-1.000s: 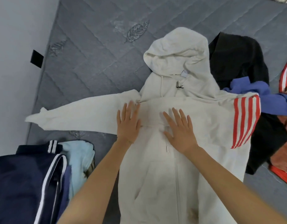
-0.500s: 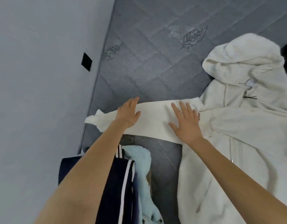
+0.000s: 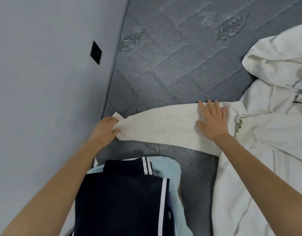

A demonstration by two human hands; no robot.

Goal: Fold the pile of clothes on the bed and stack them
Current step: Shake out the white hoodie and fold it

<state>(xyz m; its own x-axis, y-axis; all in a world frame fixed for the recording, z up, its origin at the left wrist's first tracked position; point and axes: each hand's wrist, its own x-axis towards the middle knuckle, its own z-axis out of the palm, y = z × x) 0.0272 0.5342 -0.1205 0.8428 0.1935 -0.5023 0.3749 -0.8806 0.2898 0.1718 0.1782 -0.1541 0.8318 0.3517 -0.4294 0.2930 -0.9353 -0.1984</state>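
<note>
While the white hoodie (image 3: pixel 259 150) lay spread on the grey bed (image 3: pixel 172 62), left hand (image 3: pixel 105 130) gripped its outstretched sleeve (image 3: pixel 163 128) at the cuff, right hand (image 3: pixel 212 120) pressed flat with straight fingers near the shoulder, folded navy garment (image 3: pixel 119 198) stacked on light-blue one (image 3: pixel 169 169) nearby.

Pale grey wall (image 3: pixel 44 82) at left; black square plate (image 3: pixel 95 52) mounted on it
</note>
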